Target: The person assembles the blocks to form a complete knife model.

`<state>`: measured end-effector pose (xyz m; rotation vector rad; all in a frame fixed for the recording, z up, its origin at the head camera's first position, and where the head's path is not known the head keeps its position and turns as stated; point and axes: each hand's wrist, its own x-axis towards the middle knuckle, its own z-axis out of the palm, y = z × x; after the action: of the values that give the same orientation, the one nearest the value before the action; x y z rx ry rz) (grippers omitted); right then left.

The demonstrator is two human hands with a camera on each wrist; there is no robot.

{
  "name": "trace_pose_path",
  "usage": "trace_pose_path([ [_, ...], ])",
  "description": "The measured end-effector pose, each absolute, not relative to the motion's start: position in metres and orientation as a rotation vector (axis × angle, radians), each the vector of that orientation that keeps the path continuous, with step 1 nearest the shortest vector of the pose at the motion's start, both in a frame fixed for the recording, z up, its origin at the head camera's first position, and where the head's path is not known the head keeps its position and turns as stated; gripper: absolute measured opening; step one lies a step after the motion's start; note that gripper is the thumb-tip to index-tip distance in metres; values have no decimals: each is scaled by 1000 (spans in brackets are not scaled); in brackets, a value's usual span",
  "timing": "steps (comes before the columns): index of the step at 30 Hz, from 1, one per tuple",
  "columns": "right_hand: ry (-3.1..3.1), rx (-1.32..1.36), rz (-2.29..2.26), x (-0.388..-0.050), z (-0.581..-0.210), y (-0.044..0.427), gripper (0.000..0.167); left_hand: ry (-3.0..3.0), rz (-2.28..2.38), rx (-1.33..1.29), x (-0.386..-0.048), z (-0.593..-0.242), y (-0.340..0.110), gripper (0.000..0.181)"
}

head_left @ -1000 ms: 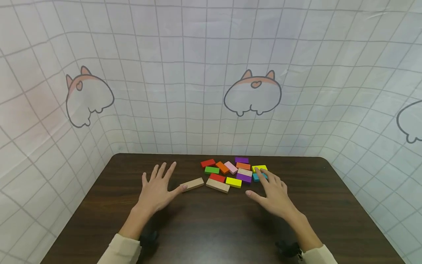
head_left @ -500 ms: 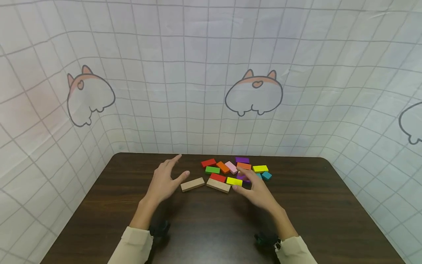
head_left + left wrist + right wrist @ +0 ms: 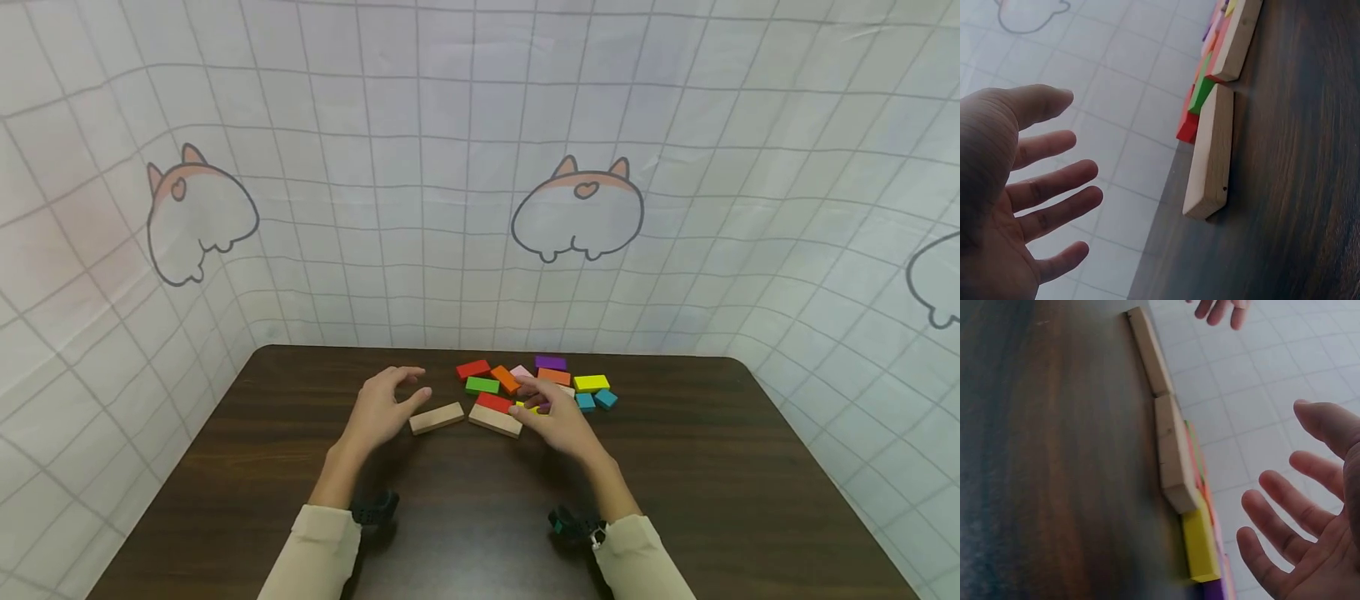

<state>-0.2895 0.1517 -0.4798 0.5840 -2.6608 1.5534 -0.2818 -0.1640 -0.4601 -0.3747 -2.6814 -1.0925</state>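
My left hand (image 3: 381, 410) hovers with relaxed, spread fingers just left of a plain wooden block (image 3: 437, 419), apart from it and holding nothing. In the left wrist view that block (image 3: 1211, 153) lies flat beyond the fingertips. My right hand (image 3: 561, 423) hangs over the right part of the block group, its fingers loosely bent and nothing between them. It partly hides a yellow block (image 3: 1200, 540) and a purple one. Just left of its thumb lie a second plain wooden block (image 3: 495, 421) and a red block (image 3: 495, 402) behind it.
Behind lie a red block (image 3: 473, 370), a green block (image 3: 482, 386), an orange block (image 3: 506, 380) and a purple block (image 3: 551, 363). A yellow block (image 3: 592, 383) and two blue pieces (image 3: 605, 399) are at the right. A grid-patterned cloth (image 3: 420, 250) surrounds the dark table (image 3: 465, 533).
My right hand has moved left, from the yellow and blue blocks to over the middle ones. My left hand has shifted slightly right, and its fingers have bent more.
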Motion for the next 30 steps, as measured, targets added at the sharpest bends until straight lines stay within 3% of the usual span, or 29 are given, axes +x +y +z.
trace_pose_path([
  [30,-2951,591,1297,-288,-496,145,41,-3001,-1059,-290,-293,-489,-170,37],
])
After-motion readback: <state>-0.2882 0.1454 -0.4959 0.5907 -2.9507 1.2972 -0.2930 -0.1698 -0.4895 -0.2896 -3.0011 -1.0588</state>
